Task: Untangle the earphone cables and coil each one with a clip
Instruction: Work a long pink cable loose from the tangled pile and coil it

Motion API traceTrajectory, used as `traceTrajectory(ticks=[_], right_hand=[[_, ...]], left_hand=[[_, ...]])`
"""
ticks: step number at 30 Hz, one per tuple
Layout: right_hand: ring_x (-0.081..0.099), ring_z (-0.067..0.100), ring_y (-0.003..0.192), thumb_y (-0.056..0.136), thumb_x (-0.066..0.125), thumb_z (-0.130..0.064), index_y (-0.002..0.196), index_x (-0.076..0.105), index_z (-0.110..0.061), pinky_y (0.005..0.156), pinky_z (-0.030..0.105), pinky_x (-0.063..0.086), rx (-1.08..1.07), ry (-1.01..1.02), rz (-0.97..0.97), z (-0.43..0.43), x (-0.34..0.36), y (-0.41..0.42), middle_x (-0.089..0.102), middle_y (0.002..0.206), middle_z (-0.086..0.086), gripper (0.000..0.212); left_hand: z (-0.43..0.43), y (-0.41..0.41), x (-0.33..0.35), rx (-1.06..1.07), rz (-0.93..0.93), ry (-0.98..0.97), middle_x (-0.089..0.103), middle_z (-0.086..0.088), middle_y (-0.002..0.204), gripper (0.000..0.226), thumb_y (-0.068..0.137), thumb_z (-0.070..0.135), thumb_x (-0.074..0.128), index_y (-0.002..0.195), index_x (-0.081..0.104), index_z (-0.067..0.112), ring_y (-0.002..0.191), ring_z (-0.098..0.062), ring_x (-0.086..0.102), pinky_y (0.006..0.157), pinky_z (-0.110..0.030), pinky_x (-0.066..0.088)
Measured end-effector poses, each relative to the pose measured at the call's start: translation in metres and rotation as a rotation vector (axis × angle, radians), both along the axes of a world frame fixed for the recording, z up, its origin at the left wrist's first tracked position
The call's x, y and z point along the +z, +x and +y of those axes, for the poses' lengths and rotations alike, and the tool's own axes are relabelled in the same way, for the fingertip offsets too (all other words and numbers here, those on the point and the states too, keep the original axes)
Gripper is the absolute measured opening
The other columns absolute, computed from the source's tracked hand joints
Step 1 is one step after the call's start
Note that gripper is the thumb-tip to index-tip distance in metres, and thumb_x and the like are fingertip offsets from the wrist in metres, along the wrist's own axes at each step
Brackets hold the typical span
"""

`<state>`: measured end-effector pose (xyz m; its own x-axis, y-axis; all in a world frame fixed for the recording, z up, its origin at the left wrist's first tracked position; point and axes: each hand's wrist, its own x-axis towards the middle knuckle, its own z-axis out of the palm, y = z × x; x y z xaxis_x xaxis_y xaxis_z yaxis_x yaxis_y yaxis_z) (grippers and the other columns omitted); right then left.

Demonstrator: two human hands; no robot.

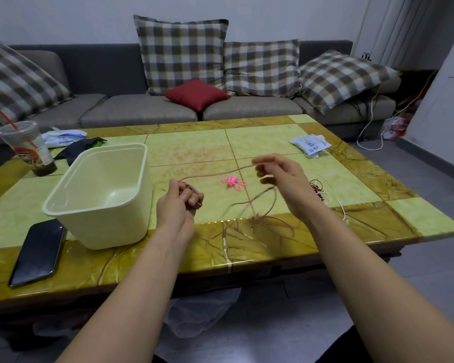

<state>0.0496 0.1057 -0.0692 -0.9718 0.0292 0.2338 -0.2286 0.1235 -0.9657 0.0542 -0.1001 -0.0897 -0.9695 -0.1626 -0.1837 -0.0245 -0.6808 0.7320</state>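
Midway, by the look of it. Brown earphone cable (220, 174) is in the air above the table (273, 142), strung between both hands. One end is looped in a few turns round the curled fingers of the left hand (178, 205), which grip the small coil. The right hand (278, 174) pinches the strand between thumb and forefinger, other fingers bent. From there the slack drops in loose, blurred loops to the near table edge.

- Done, judging by how things lie: brown cable looks free of the others. A pink cable (233, 182) sits bundled on the table between the hands. Whether a clip holds it is too small to tell.
- Left: most of the brown cable is unwound and no clip is visible on it. A white cable (333, 195) and a dark reddish one (316, 188) lie overlapping in a heap just right of the right wrist, apparently untouched.

Around: empty cream tub (102, 200) left of the hands, phone (38, 251) beside it, plastic cup (26, 148) at far left, tissue pack (311, 145) at far right.
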Motion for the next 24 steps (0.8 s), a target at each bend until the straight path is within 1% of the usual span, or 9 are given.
traceTrajectory(ticks=[2,4,7,10,14,17,20,22,24], right_hand=[[0.056,0.013,0.073,0.099,0.034,0.002,0.106,0.068,-0.009,0.064,0.023,0.048,-0.104,-0.167,-0.019,0.000,-0.002,-0.009,0.062,0.090,0.008,0.036],[0.054,0.015,0.069,0.097,0.033,0.001,0.110,0.064,-0.009,0.059,0.024,0.045,-0.135,-0.047,-0.176,-0.002,-0.011,-0.014,0.061,0.093,0.011,0.034],[0.057,0.021,0.094,0.094,0.050,-0.012,0.136,0.045,-0.014,0.079,0.032,0.049,-0.011,0.577,-0.464,-0.009,-0.031,-0.018,0.055,0.124,0.016,0.043],[0.032,0.032,0.135,0.086,0.061,-0.021,0.150,0.027,-0.022,0.111,0.047,0.030,0.061,1.038,-0.390,-0.023,-0.027,-0.018,0.032,0.150,0.013,0.073],[0.026,0.022,0.142,0.088,0.058,-0.021,0.151,0.028,-0.029,0.115,0.045,0.020,0.163,0.790,-0.056,-0.046,-0.009,-0.014,0.028,0.157,0.000,0.070],[0.042,0.015,0.135,0.095,0.057,-0.029,0.149,0.034,-0.025,0.113,0.041,0.035,0.345,0.620,-0.104,-0.060,-0.010,-0.011,0.045,0.148,0.001,0.059],[0.064,0.013,0.086,0.099,0.054,-0.025,0.124,0.060,-0.011,0.083,0.032,0.053,0.419,0.597,-0.159,-0.060,-0.016,-0.010,0.067,0.093,0.003,0.029],[0.050,0.010,0.064,0.099,0.053,-0.024,0.099,0.069,-0.009,0.062,0.026,0.045,0.381,0.517,-0.168,-0.053,-0.016,-0.011,0.054,0.070,-0.005,0.022],[0.041,0.007,0.062,0.098,0.055,-0.026,0.087,0.071,-0.011,0.059,0.023,0.037,0.316,0.412,-0.170,-0.044,-0.013,-0.011,0.048,0.065,-0.012,0.024]], left_hand=[[-0.002,-0.002,-0.001,0.066,-0.047,0.067,0.030,0.005,0.041,0.039,0.105,0.025,0.037,0.068,0.041,0.013,0.038,-0.011,0.031,0.063,-0.027,0.049],[-0.003,-0.004,-0.003,0.111,-0.091,0.074,0.030,0.005,0.040,0.039,0.105,0.026,0.037,0.068,0.040,0.013,0.036,-0.011,0.030,0.062,-0.028,0.048],[-0.005,-0.003,-0.009,0.100,-0.145,-0.090,0.031,0.005,0.040,0.036,0.103,0.019,0.039,0.068,0.041,0.013,0.040,-0.013,0.029,0.058,-0.028,0.047],[-0.004,0.000,-0.015,0.030,-0.177,-0.316,0.032,0.003,0.044,0.035,0.102,0.019,0.039,0.068,0.043,0.012,0.045,-0.015,0.027,0.056,-0.028,0.041],[0.000,0.001,-0.015,-0.037,-0.132,-0.515,0.032,0.002,0.049,0.037,0.103,0.019,0.038,0.067,0.045,0.012,0.043,-0.013,0.027,0.060,-0.029,0.044],[0.006,0.003,-0.012,-0.092,-0.097,-0.568,0.033,0.000,0.052,0.038,0.104,0.021,0.037,0.069,0.048,0.010,0.046,-0.014,0.029,0.062,-0.030,0.044],[0.008,0.003,-0.010,-0.145,-0.069,-0.569,0.034,0.003,0.046,0.037,0.103,0.019,0.038,0.070,0.049,0.009,0.044,-0.014,0.030,0.059,-0.030,0.041],[0.005,0.003,-0.010,-0.193,-0.061,-0.523,0.032,0.005,0.044,0.035,0.103,0.020,0.039,0.071,0.048,0.009,0.042,-0.013,0.028,0.058,-0.030,0.042],[0.001,0.004,-0.008,-0.267,-0.060,-0.427,0.031,0.005,0.043,0.033,0.103,0.022,0.041,0.073,0.048,0.011,0.040,-0.012,0.028,0.056,-0.028,0.044]])
